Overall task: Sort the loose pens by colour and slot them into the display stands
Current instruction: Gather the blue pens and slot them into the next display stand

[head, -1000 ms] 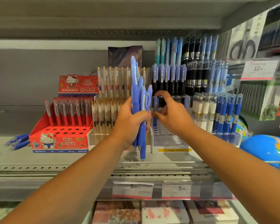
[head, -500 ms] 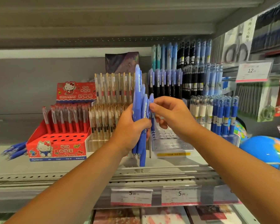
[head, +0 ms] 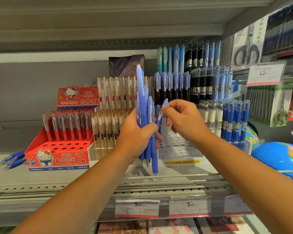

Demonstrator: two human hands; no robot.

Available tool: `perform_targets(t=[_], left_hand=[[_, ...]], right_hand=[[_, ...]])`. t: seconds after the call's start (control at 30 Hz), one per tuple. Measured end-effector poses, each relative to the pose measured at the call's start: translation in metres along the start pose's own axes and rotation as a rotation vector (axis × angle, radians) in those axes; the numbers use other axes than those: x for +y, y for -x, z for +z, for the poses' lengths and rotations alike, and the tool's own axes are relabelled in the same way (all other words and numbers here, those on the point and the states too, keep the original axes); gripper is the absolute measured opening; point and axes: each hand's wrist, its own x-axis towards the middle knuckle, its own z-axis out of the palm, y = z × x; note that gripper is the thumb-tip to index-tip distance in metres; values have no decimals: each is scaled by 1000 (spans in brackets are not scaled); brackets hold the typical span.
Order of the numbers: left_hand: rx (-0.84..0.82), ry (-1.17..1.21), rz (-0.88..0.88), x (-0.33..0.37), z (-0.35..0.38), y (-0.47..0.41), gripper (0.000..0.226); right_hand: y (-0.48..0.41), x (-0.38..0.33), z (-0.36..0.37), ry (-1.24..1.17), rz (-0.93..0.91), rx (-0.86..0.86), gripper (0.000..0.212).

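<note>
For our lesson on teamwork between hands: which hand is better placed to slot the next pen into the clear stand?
Right: the right hand pinches one blue pen near the clear stand; the left hand grips the bundle.

On the shelf (head: pixel 57 178), loose pens (head: pixel 13 160) lie far left, then the cardboard stand (head: pixel 57 157), the clear stand (head: pixel 107 146) beside it, a tiered stand (head: pixel 179 153), and a globe (head: pixel 277 157) far right.
</note>
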Motion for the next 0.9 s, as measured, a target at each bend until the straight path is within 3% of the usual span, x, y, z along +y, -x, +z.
perform_targets(t=[0.1,0.33,0.47,0.53,0.67,0.73,0.9], left_hand=[[5,14,-8,1,1,1,26],[10,-37,-4,3,1,2,32],[15,-55,-8,2,-2,2,25],[23,-47,-6,2,-2,1,25],[28,-22,-14,3,0,2,25],[30,-10,-15,4,0,2,26],[35,-5,-13,5,1,2,28]], right_hand=[[-1,1,0,-1,24,47,24],[-5,2,-5,-218,124,190,19],[-11,3,-14,-285,43,310,20],[-12,7,-18,-213,-21,307,19],[-14,21,-19,189,-50,148,10],[-16,26,-18,321,-52,113,17],[-21,32,-16,342,24,31,12]])
